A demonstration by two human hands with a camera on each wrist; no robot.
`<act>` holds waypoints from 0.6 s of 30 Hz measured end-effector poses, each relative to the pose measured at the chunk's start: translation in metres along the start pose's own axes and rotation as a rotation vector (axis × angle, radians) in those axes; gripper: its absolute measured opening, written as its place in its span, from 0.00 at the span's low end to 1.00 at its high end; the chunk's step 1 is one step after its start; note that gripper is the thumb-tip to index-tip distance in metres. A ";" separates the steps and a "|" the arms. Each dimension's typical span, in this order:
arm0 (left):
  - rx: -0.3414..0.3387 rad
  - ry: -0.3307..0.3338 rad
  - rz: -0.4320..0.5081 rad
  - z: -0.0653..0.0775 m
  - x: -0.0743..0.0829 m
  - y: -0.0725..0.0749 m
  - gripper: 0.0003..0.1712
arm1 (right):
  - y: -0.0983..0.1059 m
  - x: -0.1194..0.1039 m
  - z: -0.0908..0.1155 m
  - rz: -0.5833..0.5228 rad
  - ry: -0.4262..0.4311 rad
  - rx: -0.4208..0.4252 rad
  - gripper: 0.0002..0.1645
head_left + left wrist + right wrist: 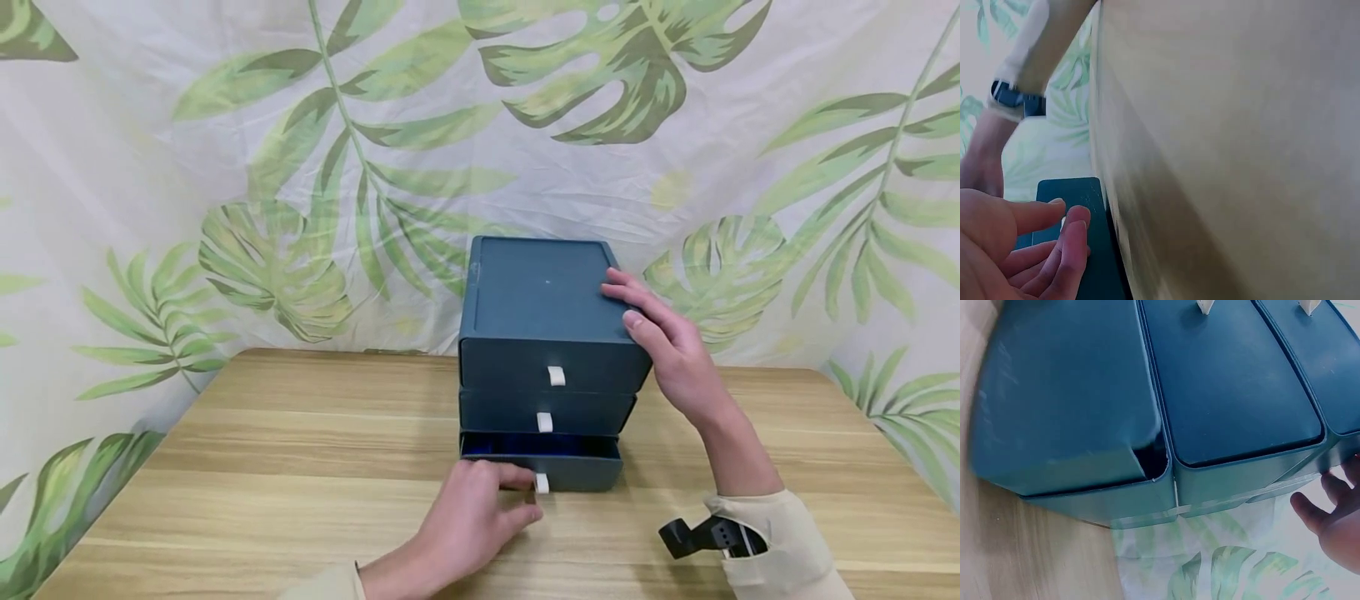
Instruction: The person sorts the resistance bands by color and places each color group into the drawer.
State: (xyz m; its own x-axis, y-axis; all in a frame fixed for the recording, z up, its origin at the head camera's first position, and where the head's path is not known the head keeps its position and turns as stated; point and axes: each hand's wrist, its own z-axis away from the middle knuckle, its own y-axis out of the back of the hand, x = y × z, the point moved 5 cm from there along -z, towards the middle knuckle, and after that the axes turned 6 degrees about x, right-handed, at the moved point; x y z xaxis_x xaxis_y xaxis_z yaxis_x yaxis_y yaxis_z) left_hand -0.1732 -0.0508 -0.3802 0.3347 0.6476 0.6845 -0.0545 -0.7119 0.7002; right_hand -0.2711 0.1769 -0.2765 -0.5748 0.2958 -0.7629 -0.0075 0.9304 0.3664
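A dark blue three-drawer box stands on the table, with a white pull tab on each drawer front. Its bottom drawer is pulled partly out, and the upper two are closed. My left hand is at that drawer's front, fingertips beside the white tab. A gap shows between thumb and index finger; in the left wrist view the hand partly hides the tab. My right hand rests on the box's top right edge, fingers spread; the right wrist view shows its fingers against the side.
The wood-grain table extends to both sides of the box. Behind it hangs a white cloth printed with green leaves. A black camera mount sticks out from the right sleeve.
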 end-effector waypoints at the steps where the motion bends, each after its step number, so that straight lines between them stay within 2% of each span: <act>1: 0.014 0.004 0.005 -0.003 -0.001 0.001 0.18 | 0.000 0.000 0.000 -0.002 -0.002 0.000 0.26; 6: 0.067 0.027 0.029 -0.013 -0.008 0.006 0.22 | -0.001 0.000 0.000 -0.008 -0.008 -0.005 0.26; 10: 0.060 0.045 0.030 -0.013 -0.009 0.010 0.23 | -0.001 0.000 -0.001 -0.003 -0.010 -0.013 0.27; 12: 0.057 0.033 0.010 -0.012 -0.006 0.018 0.23 | 0.000 0.000 -0.001 0.008 -0.012 -0.024 0.27; 15: 0.076 0.018 -0.058 -0.008 -0.002 0.042 0.17 | 0.008 0.001 0.000 0.033 -0.006 -0.049 0.29; 18: 0.160 -0.023 -0.187 -0.008 -0.010 0.081 0.13 | 0.024 0.005 0.003 0.111 -0.006 -0.057 0.30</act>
